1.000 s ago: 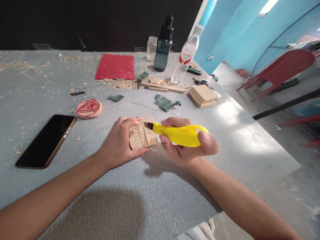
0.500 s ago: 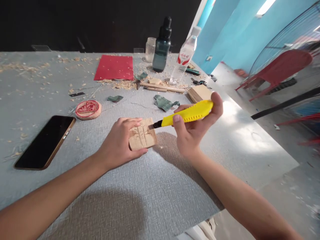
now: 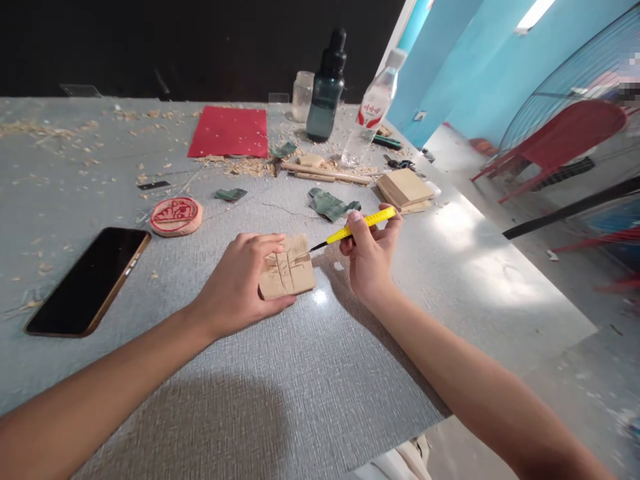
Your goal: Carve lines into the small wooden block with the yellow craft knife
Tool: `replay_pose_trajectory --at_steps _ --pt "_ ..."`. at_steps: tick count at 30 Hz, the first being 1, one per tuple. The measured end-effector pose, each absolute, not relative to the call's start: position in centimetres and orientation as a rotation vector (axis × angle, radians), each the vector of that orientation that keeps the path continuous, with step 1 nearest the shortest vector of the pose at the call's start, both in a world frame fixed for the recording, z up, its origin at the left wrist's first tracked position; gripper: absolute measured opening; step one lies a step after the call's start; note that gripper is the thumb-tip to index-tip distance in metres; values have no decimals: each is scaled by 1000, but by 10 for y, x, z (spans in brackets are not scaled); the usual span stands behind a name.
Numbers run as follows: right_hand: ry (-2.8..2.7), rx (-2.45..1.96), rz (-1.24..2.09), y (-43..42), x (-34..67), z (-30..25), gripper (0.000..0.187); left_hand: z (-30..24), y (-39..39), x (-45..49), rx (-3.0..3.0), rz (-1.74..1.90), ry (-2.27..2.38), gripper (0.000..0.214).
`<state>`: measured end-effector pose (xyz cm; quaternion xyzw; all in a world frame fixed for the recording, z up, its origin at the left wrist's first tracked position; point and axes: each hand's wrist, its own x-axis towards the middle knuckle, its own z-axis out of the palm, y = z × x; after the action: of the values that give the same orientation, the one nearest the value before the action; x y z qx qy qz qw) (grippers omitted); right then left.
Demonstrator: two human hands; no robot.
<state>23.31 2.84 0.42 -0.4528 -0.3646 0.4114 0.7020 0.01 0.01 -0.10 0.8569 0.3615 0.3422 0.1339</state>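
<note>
My left hand [image 3: 245, 277] grips a small square wooden block [image 3: 295, 273] by its left side, thumb along the near edge and fingers over the far edge. Carved lines cross the block's top face. In my right hand [image 3: 373, 257] is a yellow utility knife [image 3: 363, 225], held between thumb and fingers. Its dark tip points left and down at the block's right part, where the blade meets or nearly meets the wood; exact contact is hard to make out.
Left of the block are a phone [image 3: 90, 280] and a round wooden piece with a red design [image 3: 175, 216]. Behind lie green scraps [image 3: 333, 204], thin wooden sticks [image 3: 325, 175], red paper [image 3: 229, 132] and shavings. A dark bottle [image 3: 325, 93], a clear bottle [image 3: 373, 110] and stacked wooden blocks [image 3: 404, 188] stand further back.
My right hand has rolled the knife over, so its narrow edge now faces me instead of its broad side, and the handle sits lower. My left hand and the block stay in place.
</note>
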Motion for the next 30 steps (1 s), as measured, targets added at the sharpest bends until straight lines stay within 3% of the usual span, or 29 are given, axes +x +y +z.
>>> replay_pose_trajectory --at_steps 17,30 --pt "-924 -987 894 26 228 2 62 -10 -1 -2 2341 1014 1119 103" --pt "-861 -980 890 28 229 -2 60 -10 0 -2 2304 954 1203 101"
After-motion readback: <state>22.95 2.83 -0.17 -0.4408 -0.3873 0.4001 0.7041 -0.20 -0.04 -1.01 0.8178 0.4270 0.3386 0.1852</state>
